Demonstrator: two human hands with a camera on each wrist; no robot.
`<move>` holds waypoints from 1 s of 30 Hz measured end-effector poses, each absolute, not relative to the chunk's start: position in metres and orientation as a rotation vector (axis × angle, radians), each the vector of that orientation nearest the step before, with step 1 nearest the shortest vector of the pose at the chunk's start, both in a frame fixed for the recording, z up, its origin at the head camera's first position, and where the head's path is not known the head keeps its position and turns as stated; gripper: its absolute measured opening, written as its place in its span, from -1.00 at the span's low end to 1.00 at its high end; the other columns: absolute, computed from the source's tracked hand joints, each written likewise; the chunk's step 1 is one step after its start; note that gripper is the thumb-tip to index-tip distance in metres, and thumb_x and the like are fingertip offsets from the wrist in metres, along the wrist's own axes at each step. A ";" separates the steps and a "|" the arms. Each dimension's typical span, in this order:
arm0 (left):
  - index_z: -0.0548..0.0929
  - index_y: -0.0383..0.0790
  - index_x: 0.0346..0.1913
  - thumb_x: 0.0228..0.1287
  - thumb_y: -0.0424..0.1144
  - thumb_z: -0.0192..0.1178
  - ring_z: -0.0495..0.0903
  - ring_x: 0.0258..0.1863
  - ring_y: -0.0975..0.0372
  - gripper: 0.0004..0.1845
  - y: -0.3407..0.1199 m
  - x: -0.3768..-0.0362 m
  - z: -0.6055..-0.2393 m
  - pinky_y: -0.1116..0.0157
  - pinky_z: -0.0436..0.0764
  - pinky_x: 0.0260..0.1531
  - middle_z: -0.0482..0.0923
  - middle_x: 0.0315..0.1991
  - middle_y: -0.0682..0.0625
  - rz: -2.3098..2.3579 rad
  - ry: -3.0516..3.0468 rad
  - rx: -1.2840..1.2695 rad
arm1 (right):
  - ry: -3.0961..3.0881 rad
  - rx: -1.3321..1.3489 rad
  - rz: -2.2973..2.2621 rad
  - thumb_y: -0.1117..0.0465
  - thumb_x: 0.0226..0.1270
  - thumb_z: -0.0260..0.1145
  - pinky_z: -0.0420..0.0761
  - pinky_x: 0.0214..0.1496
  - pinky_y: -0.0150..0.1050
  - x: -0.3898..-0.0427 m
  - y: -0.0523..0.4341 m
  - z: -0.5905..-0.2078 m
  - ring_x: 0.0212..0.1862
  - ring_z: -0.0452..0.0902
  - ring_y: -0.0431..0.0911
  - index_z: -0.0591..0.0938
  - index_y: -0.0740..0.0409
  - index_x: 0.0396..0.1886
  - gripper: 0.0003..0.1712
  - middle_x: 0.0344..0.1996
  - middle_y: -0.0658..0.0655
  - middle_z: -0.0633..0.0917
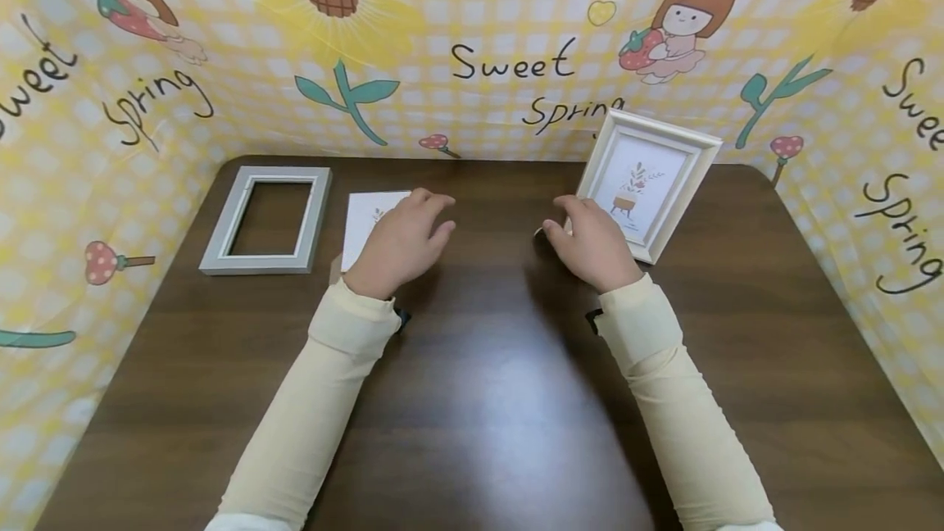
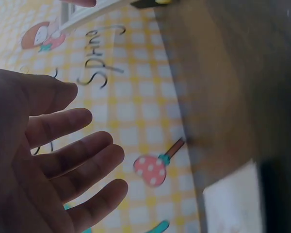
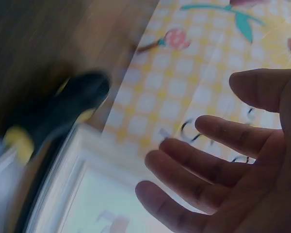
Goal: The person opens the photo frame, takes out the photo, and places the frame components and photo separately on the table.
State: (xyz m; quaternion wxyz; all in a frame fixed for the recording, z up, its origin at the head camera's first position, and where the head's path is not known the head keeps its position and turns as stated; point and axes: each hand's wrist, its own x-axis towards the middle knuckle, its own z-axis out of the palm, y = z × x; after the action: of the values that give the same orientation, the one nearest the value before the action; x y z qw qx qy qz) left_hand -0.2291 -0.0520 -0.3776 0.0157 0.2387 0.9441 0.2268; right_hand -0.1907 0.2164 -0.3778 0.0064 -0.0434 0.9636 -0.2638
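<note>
Both hands hover over the dark wooden table (image 1: pixel 487 400), palms down, holding nothing. The left hand (image 1: pixel 401 240) has its fingers spread and relaxed above a white printed card (image 1: pixel 363 224), which lies flat at about ten o'clock from the table's middle; the hand hides the card's right part. The left wrist view shows that open palm and loosely splayed fingers (image 2: pixel 72 160) (the card appears there as a pale blur at the lower right). Further out at ten o'clock lies an empty grey picture frame (image 1: pixel 267 220), flat, just beside the card and apart from it.

The right hand (image 1: pixel 590 244), fingers wide and relaxed, sits at one o'clock, just in front of the lower left corner of a white picture frame (image 1: pixel 649 183) that stands tilted back, holding a plant print. Whether the fingertips touch that frame cannot be told. Behind everything runs the yellow chequered backdrop (image 1: pixel 509 64) lettered "Sweet Spring".
</note>
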 end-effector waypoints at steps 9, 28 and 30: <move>0.50 -0.25 0.37 0.55 -0.14 0.06 0.48 0.24 -0.02 -0.55 -0.005 -0.238 -0.391 0.01 0.44 0.21 0.45 0.27 -0.19 0.723 2.825 0.830 | 2.992 -0.156 -0.414 0.14 0.35 0.40 0.58 -0.15 0.13 -0.185 0.235 -0.424 -0.12 0.59 0.23 0.56 0.29 0.11 -0.56 -0.16 0.33 0.63; 0.40 -0.20 0.45 0.56 -0.16 0.04 0.51 0.23 0.03 -0.52 0.080 -0.260 -0.428 0.07 0.48 0.16 0.44 0.31 -0.16 0.814 2.698 0.877 | 2.933 -0.192 -0.441 0.39 0.21 0.42 0.53 -0.20 0.12 -0.132 0.338 -0.406 -0.32 0.58 0.11 0.55 0.22 -0.33 -0.83 -0.43 0.15 0.64; 0.34 -0.19 0.48 0.57 -0.16 0.03 0.51 0.22 0.03 -0.49 0.085 -0.263 -0.431 0.07 0.48 0.17 0.45 0.31 -0.16 0.843 2.685 0.863 | 2.897 -0.110 -0.441 0.39 0.24 0.41 0.51 -0.21 0.11 -0.125 0.357 -0.403 -0.33 0.55 0.10 0.56 0.26 -0.31 -0.85 -0.42 0.19 0.65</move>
State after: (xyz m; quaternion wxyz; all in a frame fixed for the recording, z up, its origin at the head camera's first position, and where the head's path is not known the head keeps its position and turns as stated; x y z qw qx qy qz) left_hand -0.2626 0.0851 -0.4313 0.0990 0.2917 0.9077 0.2848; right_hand -0.1250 0.3574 -0.4031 0.1043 -0.0372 0.9825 -0.1496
